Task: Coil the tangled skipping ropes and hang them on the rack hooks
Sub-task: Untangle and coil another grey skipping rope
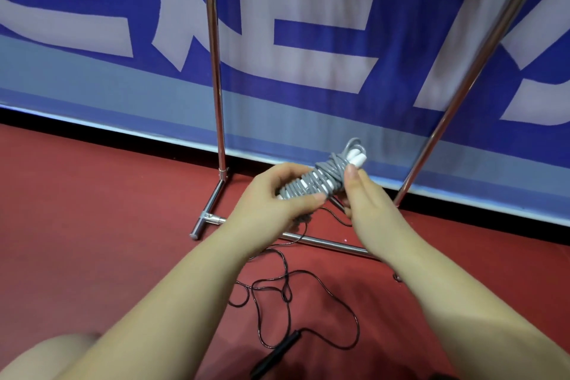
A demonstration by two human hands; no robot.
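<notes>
- Right now I am holding the grey skipping rope (320, 179), wound into a tight bundle around its white handles, up in front of me, between my two hands and above the red floor (92, 210).
- My left hand (271, 194) is gripping the near end of the bundle, fingers curling over the top and thumb pressing along its underside.
- My right hand (367, 194) is lying against the bundle's far side, thumb reaching up to the white handle tips that are sticking out at the top; its fingers are hidden behind the coil, so I cannot tell how firmly they are closing.
- A black skipping rope (290, 290) is lying loose and tangled on the floor below my forearms, one black handle pointing toward the floor's near edge.
- The metal rack (216, 71) is standing just beyond my hands, its base bar running across the floor under them, in front of a blue banner (308, 95).
</notes>
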